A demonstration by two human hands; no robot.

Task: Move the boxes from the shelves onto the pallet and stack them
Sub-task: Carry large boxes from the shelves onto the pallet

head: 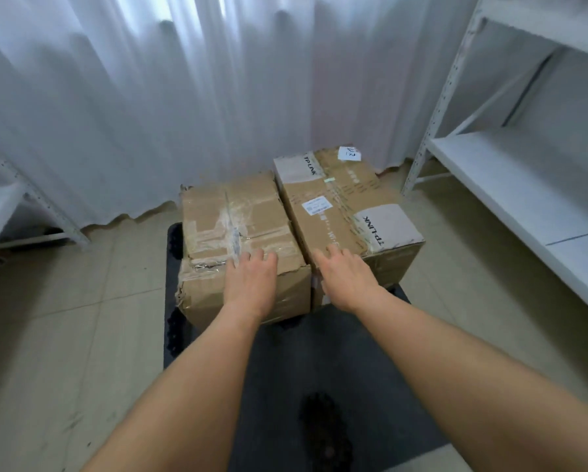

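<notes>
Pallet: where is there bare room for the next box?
The pallet is bare along its near half, between the two boxes and the person. The far half is crowded: the taped box and the TP-LINK box stand side by side, with the left hand and right hand on them.

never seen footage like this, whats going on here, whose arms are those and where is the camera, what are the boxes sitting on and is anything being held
There is no machine here. The camera sits on a person's head and looks forward and down, so the two bare arms are that person's own. Two taped cardboard boxes stand side by side on a dark pallet on the tiled floor: a crumpled box and a TP-LINK box. The left hand lies with straight fingers on the near top edge of the crumpled box; the right hand does the same on the TP-LINK box. Neither grips anything. White shelves stand to the right, and a white curtain hangs behind.
</notes>
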